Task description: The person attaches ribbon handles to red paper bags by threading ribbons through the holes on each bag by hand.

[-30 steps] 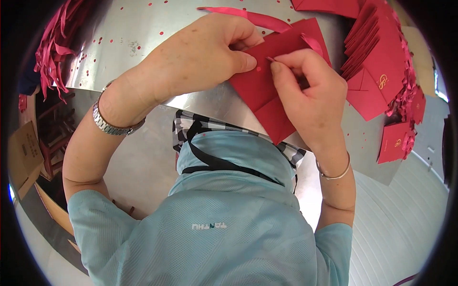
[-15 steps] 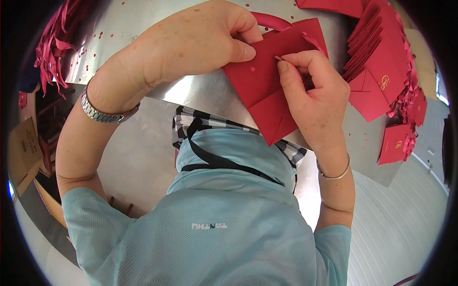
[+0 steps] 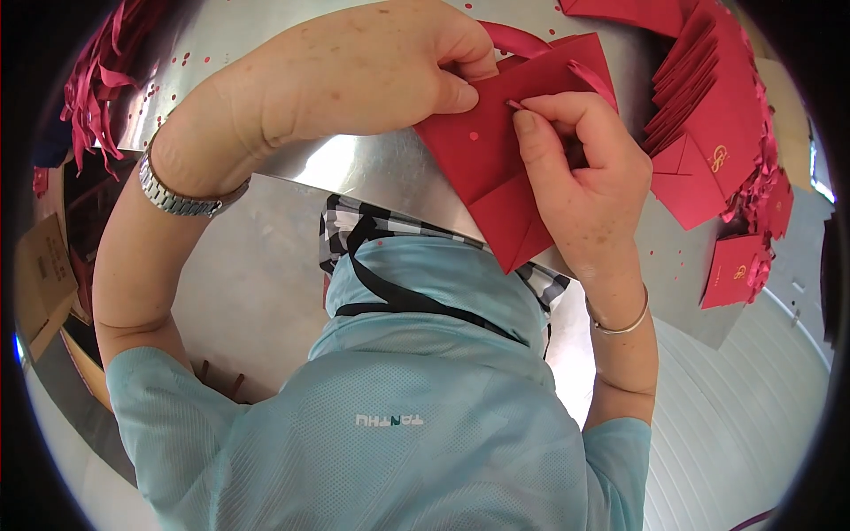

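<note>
A red paper gift bag (image 3: 505, 181) lies flat and tilted at the near edge of the metal table, its folded bottom toward me. My left hand (image 3: 381, 75) is closed on the bag's upper left edge, with some fingers hidden inside or behind it. My right hand (image 3: 593, 177) rests over the bag's right side. Its thumb and forefinger pinch a red ribbon (image 3: 591, 81) near the end, and the small tip pokes out past them. A second stretch of ribbon arcs behind the bag's top edge. The right hand's other fingers are curled.
Loose red ribbons (image 3: 99, 93) hang over the table's left edge. Small red paper dots are scattered on the metal table (image 3: 257, 35). At the right stand a fanned stack of red bags (image 3: 699, 124) and a separate red bag (image 3: 733, 270). A cardboard carton (image 3: 44, 279) sits lower left.
Hardly anything differs. The ribbon tip in my right fingers sits slightly farther left, and my left forearm has shifted a little outward. Both grips are unchanged.
</note>
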A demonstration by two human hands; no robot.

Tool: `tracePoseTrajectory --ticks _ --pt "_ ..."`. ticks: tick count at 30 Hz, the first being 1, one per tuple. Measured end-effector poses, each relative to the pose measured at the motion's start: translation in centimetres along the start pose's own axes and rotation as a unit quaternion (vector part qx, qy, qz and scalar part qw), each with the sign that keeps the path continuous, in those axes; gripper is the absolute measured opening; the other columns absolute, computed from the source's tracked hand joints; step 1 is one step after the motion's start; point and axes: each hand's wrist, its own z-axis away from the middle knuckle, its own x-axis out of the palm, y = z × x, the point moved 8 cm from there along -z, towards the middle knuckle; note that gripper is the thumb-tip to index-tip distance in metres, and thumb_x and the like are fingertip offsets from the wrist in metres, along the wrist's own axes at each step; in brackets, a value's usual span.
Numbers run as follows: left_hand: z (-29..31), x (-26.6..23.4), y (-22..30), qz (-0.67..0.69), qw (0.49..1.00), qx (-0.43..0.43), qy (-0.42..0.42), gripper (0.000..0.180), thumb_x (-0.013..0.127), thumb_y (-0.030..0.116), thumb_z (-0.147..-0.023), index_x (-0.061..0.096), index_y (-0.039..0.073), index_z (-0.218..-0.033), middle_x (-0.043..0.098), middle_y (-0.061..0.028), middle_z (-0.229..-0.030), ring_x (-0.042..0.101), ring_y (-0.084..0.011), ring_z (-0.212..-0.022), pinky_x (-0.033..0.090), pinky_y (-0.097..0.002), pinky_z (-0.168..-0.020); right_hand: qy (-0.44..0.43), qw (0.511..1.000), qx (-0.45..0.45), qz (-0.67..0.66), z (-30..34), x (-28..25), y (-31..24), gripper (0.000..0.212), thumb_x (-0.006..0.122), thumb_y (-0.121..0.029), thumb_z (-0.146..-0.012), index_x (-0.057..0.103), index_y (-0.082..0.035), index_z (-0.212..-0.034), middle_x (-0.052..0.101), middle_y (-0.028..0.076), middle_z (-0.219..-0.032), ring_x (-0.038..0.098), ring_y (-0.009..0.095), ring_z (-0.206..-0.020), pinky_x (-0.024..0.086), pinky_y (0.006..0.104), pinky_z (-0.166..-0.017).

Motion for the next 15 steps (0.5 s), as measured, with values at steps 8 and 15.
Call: tracePoseTrajectory --ticks 8,15 --pt "0.0 0.0 -1.2 0.122 0.992 -0.027 -0.010 0.011 0.057 0.000 -0.089 0.063 -0.001 -0.098 0.063 -0.0017 -0.088 0.054 -0.0100 -0.083 0.045 -0.0246 -0.076 0.013 1.000 -0.005 0.009 -0.6 -0.1 0.0 0.006 0.071 -0.009 -0.078 0.065 -0.009 -0.081 0.064 0.004 -0.070 0.062 0.021 -0.063 0.048 0.0311 -0.056" --pt "0.3 -0.3 -1.2 0.105 0.993 -0.038 0.029 0.013 0.058 0.000 -0.090 0.065 -0.001 -0.100 0.064 -0.0006 -0.088 0.054 -0.0082 -0.081 0.046 -0.0228 -0.072 -0.024 0.999 -0.033 -0.004 -0.7 0.3 -1.1 0.008 0.071 -0.007 -0.076 0.063 -0.009 -0.077 0.061 0.005 -0.065 0.060 0.021 -0.058 0.046 0.0317 -0.053"
